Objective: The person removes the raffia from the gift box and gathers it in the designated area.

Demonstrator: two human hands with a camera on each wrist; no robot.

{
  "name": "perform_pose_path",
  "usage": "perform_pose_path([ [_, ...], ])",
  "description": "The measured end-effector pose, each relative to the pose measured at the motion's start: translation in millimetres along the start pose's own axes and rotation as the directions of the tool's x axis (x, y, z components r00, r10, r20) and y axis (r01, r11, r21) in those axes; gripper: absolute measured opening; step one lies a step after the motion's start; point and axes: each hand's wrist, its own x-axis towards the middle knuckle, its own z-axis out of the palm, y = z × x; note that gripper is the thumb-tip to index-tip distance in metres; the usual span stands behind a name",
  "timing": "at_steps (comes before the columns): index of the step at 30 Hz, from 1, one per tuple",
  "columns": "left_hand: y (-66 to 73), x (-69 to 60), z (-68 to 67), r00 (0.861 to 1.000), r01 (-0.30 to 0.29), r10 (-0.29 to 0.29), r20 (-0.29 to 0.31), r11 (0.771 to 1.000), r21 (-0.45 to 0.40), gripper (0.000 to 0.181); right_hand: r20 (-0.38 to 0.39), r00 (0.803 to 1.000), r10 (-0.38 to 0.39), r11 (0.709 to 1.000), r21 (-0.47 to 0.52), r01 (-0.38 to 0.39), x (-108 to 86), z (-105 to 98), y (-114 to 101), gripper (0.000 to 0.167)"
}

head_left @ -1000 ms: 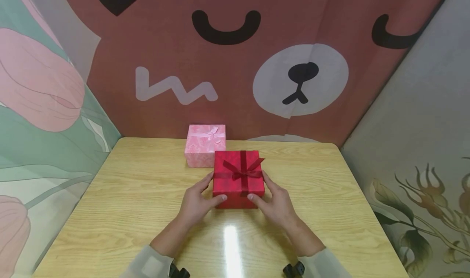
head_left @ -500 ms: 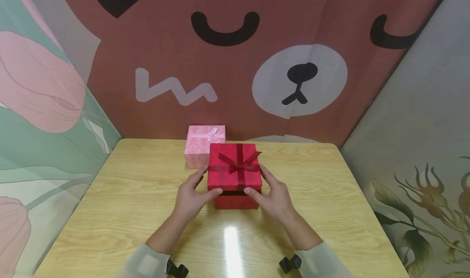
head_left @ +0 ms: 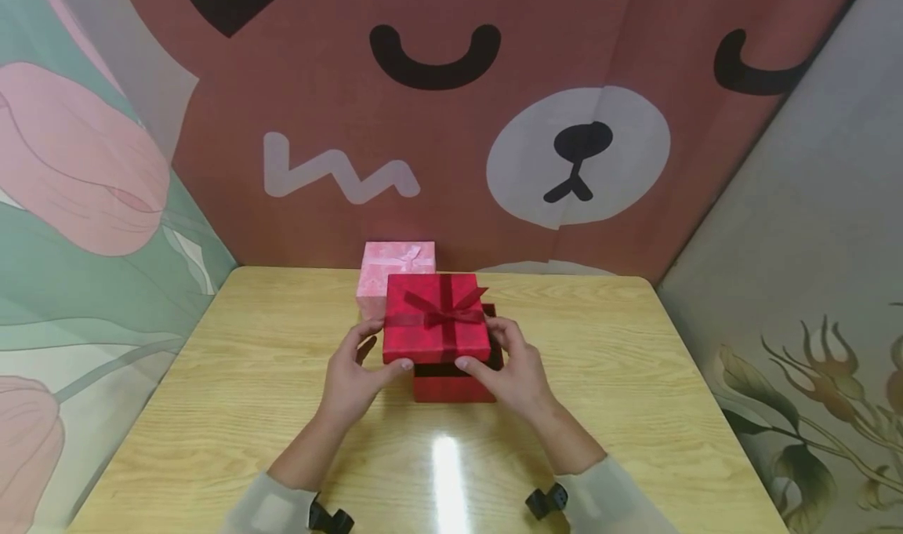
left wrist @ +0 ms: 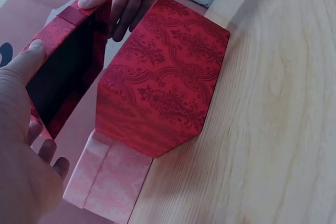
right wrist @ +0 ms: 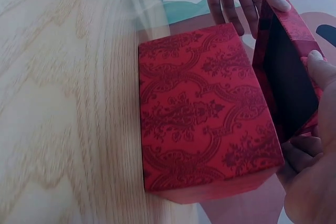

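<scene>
Both hands hold a red gift box lid (head_left: 430,338) with a dark red ribbon bow, raised off its base and shifted to the left. My left hand (head_left: 353,377) grips the lid's left side, thumb on the front edge. On the opposite side, my right hand (head_left: 518,369) grips it the same way. The patterned red box base (head_left: 455,387) stands on the table below; its inside is mostly hidden by the lid. In the left wrist view the lid's dark underside (left wrist: 65,72) shows, clear of the box base (left wrist: 163,77).
A smaller pink gift box (head_left: 374,283) with a pink bow stands behind and to the left, partly covered by the red lid. The light wood table (head_left: 600,377) ends at a wall hanging (head_left: 303,236) with a printed bear. Printed cloths flank both sides.
Both hands have lifted the red lid off its base and carried it to the left. The base stays in place, and its back right rim now shows. The pink box has not moved.
</scene>
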Motion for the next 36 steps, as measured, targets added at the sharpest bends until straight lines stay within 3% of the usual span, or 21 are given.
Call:
perform_pose_path([
  [7, 1.1, -3.0, -10.9, 1.0, 0.001, -0.002, -0.023, 1.0, -0.024, 0.066, 0.02, 1.0, -0.008, 0.999, 0.039, 0.007, 4.8, 10, -5, 0.069],
  [16, 2.2, -4.5, -26.7, 0.997, -0.023, 0.021, -0.073, 0.999, -0.024, 0.067, 0.061, 0.994, -0.094, 0.993, 0.084, 0.089, 9.1, 21, -15, 0.074],
  [23, 4.6, -4.6, -36.2, 0.989, -0.107, 0.103, -0.101, 0.994, -0.035, 0.077, 0.072, 0.994, -0.084, 0.996, 0.018, 0.083, 13.5, 27, -24, 0.084],
  [31, 8.0, -6.3, -51.7, 0.99, -0.071, 0.072, -0.118, 0.997, 0.012, 0.08, 0.084, 0.99, -0.117, 0.993, -0.002, 0.117, 17.0, 37, -32, 0.082],
  [36, 8.8, -8.6, -62.8, 0.988, -0.09, 0.089, -0.128, 0.996, 0.002, 0.081, 0.103, 0.984, -0.143, 0.989, -0.016, 0.146, 17.8, 43, -38, 0.082],
])
